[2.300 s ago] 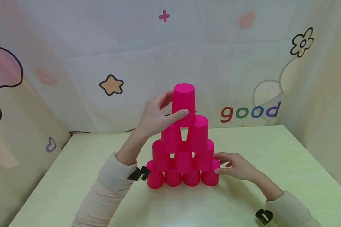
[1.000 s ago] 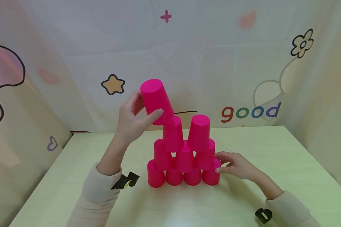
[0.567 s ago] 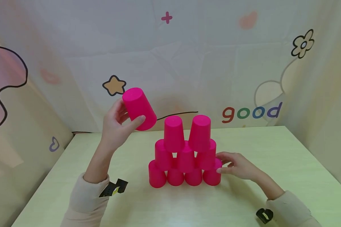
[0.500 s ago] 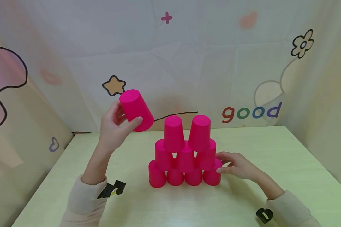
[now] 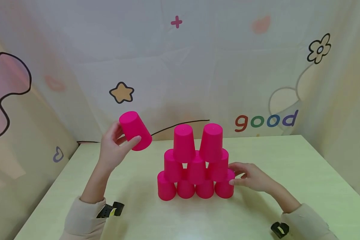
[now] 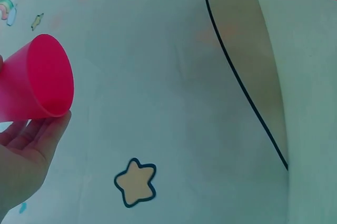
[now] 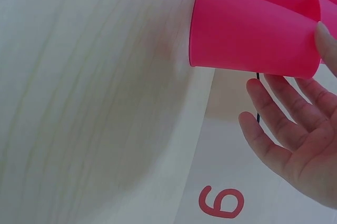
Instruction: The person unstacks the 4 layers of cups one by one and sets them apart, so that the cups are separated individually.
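My left hand [image 5: 111, 146] grips a pink plastic cup [image 5: 135, 130] off to the left of the stack, above the table. This cup is upside down and tilted, and its hollow mouth shows in the left wrist view [image 6: 52, 77]. The other pink cups form an upside-down stack: two on top, such as the top right cup [image 5: 211, 143], three in the middle and several at the bottom. My right hand [image 5: 252, 176] holds the bottom right cup [image 5: 224, 189] lightly, thumb in front and fingers behind. The right wrist view shows that thumb on the cup's side [image 7: 253, 32].
The stack stands on a pale wooden table [image 5: 180, 223]. Behind it hangs a light curtain [image 5: 156, 73] printed with a star, a flower and the word "good". Each sleeve carries a black clip near the wrist.
My left hand has lifted the single top cup off the stack, then carried it left and downward, tilting it. My right hand has stayed at the bottom right cup.
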A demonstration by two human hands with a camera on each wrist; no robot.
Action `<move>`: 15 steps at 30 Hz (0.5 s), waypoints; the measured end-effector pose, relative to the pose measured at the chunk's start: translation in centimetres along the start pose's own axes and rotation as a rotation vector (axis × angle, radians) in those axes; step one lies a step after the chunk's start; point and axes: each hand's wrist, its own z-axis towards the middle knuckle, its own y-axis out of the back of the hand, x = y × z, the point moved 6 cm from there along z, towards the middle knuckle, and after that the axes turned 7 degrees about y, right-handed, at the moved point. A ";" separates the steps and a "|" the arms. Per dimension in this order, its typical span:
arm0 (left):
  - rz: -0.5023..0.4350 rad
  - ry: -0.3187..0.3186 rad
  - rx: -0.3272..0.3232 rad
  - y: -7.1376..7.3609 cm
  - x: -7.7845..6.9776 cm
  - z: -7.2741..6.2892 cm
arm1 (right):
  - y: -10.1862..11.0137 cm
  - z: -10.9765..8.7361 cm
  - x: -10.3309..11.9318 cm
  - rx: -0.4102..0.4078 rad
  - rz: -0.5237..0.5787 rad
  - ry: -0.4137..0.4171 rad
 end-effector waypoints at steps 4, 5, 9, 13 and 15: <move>0.035 0.031 -0.009 0.3 1.4 -0.1 | 0.0 0.0 -0.1 0.001 0.001 0.001; 0.045 0.043 -0.010 0.4 1.7 -0.1 | 0.0 0.0 -0.1 0.002 0.001 0.002; 0.072 0.098 -0.004 0.7 3.7 -0.3 | 0.0 0.0 -0.1 0.007 -0.007 0.005; 0.107 0.172 0.010 0.7 6.0 -0.5 | 0.0 0.0 0.0 0.010 -0.020 0.005; 0.122 0.211 0.015 0.6 7.1 -0.6 | 0.0 0.0 0.0 0.010 -0.023 0.007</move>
